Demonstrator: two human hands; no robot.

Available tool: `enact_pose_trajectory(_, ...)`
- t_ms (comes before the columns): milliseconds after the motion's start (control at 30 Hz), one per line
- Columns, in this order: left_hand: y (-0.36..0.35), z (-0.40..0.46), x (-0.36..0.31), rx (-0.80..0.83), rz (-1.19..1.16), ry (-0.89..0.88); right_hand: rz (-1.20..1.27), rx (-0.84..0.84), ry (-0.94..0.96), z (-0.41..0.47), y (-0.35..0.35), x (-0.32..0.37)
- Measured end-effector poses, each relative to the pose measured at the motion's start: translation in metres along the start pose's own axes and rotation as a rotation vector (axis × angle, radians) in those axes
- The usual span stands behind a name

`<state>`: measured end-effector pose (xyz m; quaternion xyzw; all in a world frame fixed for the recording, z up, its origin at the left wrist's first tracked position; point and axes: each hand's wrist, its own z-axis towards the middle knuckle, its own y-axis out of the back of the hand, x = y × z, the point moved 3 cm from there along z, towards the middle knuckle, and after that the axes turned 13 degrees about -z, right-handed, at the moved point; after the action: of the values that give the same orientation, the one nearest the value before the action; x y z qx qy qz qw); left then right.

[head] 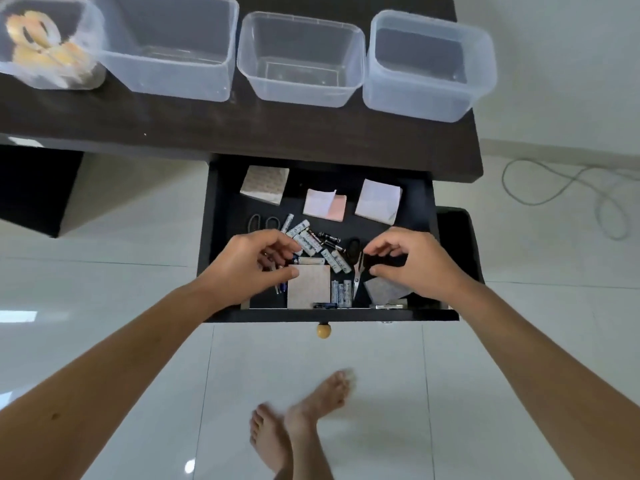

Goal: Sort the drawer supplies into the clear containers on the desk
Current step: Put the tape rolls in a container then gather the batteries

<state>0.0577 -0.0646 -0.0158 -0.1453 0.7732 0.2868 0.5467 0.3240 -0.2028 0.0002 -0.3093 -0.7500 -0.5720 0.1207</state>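
Observation:
The dark drawer (pixel 214 237) is pulled open under the desk. Inside lie several white batteries (pixel 304 237), black batteries (pixel 329 239), scissors (pixel 356 268), another pair of scissors (pixel 263 221) and several note pads (pixel 325 206). My left hand (pixel 249 265) curls over the batteries at the drawer's front left, fingers and thumb closed on a few of them beside a tan pad (pixel 308 285). My right hand (pixel 412 261) pinches a small black object (pixel 388 261) between fingertips and thumb, just right of the scissors. Four clear containers stand on the desk; the leftmost (pixel 86 46) holds tape rolls (pixel 38 39).
Three clear containers (pixel 169 81), (pixel 301 88), (pixel 429 98) stand in a row on the dark desk (pixel 207 123). The drawer has a round wooden knob (pixel 323 330). My bare feet (pixel 301 420) are on the white tile floor. A grey cable (pixel 568 188) lies at right.

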Motion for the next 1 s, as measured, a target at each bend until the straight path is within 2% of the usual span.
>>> enact_pose_trajectory(133,-0.016,0.014,0.011,0.049,0.006,0.019,0.004,0.052,0.036,0.011,-0.004,-0.008)
enact_pose_trajectory(433,-0.017,0.033,0.033,-0.002,0.023,0.062,-0.006,0.041,0.051,0.038,-0.025,-0.011)
enact_pose_trajectory(633,-0.02,0.045,0.042,0.004,0.154,0.028,-0.098,0.06,0.019,0.048,-0.044,-0.001)
enact_pose_trajectory(767,-0.022,0.047,0.041,0.052,0.276,-0.002,-0.201,0.077,0.033,0.05,-0.045,0.005)
enact_pose_trajectory(1000,-0.031,0.053,0.032,0.151,0.495,0.034,-0.244,0.1,0.09,0.048,-0.045,0.007)
